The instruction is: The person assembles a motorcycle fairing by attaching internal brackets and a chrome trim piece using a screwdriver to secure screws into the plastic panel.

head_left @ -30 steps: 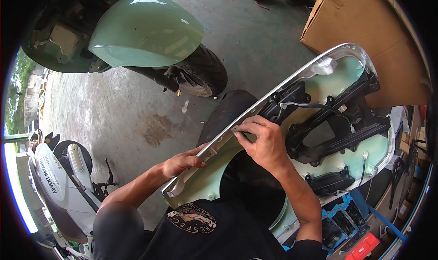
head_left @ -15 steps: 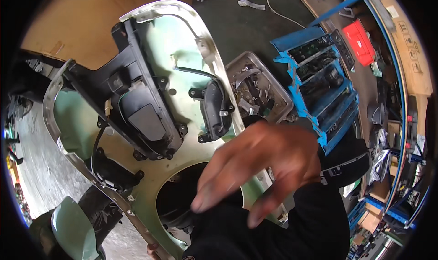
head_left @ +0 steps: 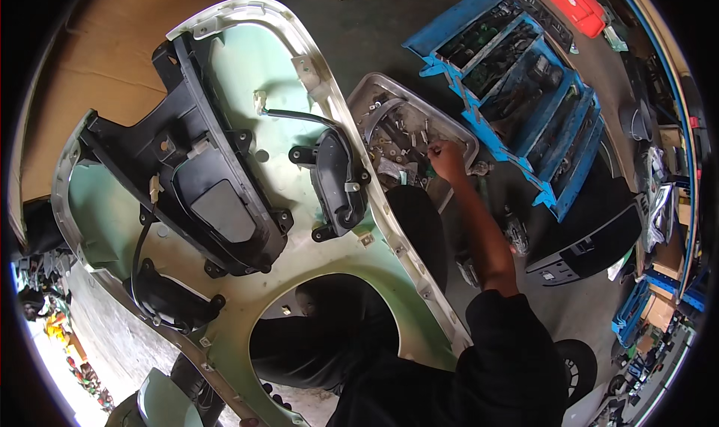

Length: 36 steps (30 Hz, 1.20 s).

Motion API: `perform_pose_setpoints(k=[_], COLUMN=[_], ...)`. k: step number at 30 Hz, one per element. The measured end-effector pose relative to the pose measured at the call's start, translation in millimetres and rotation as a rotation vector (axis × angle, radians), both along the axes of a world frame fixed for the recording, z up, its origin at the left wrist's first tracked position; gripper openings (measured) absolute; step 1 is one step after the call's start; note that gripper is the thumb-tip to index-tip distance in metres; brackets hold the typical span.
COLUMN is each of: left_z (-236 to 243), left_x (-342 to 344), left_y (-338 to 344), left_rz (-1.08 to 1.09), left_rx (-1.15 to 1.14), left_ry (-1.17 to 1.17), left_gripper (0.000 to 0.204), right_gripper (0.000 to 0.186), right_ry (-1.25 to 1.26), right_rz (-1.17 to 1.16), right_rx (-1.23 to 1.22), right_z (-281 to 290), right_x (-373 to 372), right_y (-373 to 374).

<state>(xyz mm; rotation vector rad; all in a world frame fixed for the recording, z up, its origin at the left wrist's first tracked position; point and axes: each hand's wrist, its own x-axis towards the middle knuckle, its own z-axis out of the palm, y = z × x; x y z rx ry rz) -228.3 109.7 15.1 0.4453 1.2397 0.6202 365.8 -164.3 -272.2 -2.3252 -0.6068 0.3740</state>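
Observation:
A large pale green moulded panel (head_left: pixel 258 71) lies inner side up across my lap, with a big round opening near me. A black plastic housing (head_left: pixel 198 165) is mounted on it, flanked by two black lamp-like units, the right one (head_left: pixel 337 176) with a cable and white connector (head_left: pixel 260 102). My right hand (head_left: pixel 447 160) reaches over the metal tray (head_left: pixel 470 139) of small hardware, fingers pinched together; what they hold is too small to make out. Only a sliver of my left hand (head_left: pixel 249 422) shows, at the panel's lower left rim; most of it is out of view.
A blue cantilever toolbox (head_left: pixel 517 98) stands open right of the tray, with a red case (head_left: pixel 573 4) behind it. Power tools (head_left: pixel 515 231) and a black panel (head_left: pixel 588 232) lie on the floor nearby. Cardboard (head_left: pixel 112 68) lies far left; another pale green piece (head_left: pixel 166 401) is near left.
My right hand has moved from above the panel's round opening out to the tray, its fingers now drawn together. The view has shifted; the panel stays across my lap.

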Motion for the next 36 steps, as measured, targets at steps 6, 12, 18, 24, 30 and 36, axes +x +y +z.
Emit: perform_pose_setpoints(k=[6,12,18,24,30,36], left_z=[0.6,3.6,20.1,35.1,47.7,70.2], left_x=[-17.4,-30.0,-45.9,-50.6,-82.7,-49.6], left_y=[-28.1,-47.8,-80.8,-120.3,-163.8,-129.6], left_rz=[-0.039,-0.054,0.018,0.107,0.174,-0.109], left_rx=[-0.005,-0.038,-0.069,-0.079,-0.089,-0.127], left_ry=[0.021,0.064,0.101,0.085,-0.119,-0.243], left_gripper=[0.057,0.058,0.059,0.059,0.06,0.075], right_gripper=[0.011,0.011,0.018,0.017,0.014,0.021], right_ry=[-0.155,-0.207,-0.28,-0.286,-0.192,-0.218], right_rz=[-0.048,0.26,0.339,0.46,0.111,0.045], right_rx=[-0.112,-0.127,-0.181,-0.245,0.177,0.69], right_z=[-9.3,-14.8,-47.9,-61.6,-6.6,199.6], right_x=[-0.9,-21.1,-29.6,-30.0,-29.6,21.3], right_y=[5.3,40.0,80.7,99.1,105.4,73.8])
